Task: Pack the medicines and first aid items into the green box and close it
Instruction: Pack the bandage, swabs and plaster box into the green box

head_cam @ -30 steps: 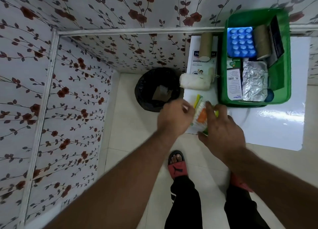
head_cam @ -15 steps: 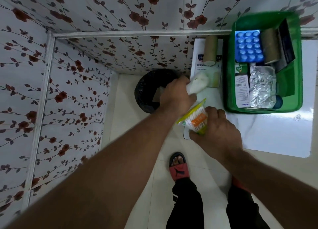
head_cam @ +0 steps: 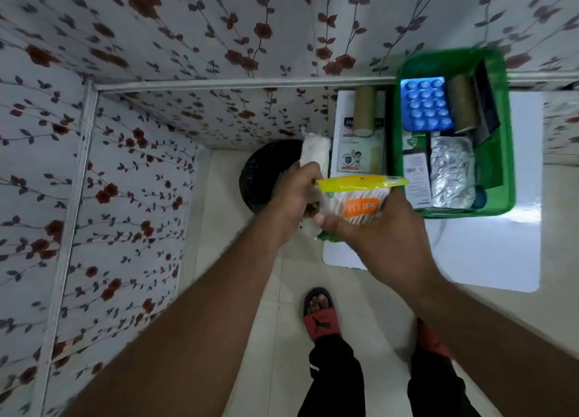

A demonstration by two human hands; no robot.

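Observation:
The green box [head_cam: 504, 165] stands open on the white table at the upper right. Inside it lie a blue blister pack [head_cam: 426, 104], a brown roll [head_cam: 462, 107], a foil strip [head_cam: 451, 172], a white medicine carton [head_cam: 416, 181] and a dark packet. My right hand [head_cam: 379, 225] holds a cotton-bud packet [head_cam: 357, 202] with a yellow top and orange label, just left of the box. My left hand [head_cam: 293, 197] grips a white gauze roll [head_cam: 315, 150] upright beside it. On the table left of the box rest a white face-mask box [head_cam: 354, 153] and a second brown roll [head_cam: 365, 109].
The white table [head_cam: 488, 253] sits in a corner between floral-papered walls [head_cam: 125, 181]. A black bin [head_cam: 266, 175] stands on the tiled floor left of the table, below my left hand. My feet in red sandals [head_cam: 321, 316] are at the bottom.
My left hand picked the gauze roll off the table and lifted it. My right hand raised the cotton-bud packet from the table edge and turned its label up.

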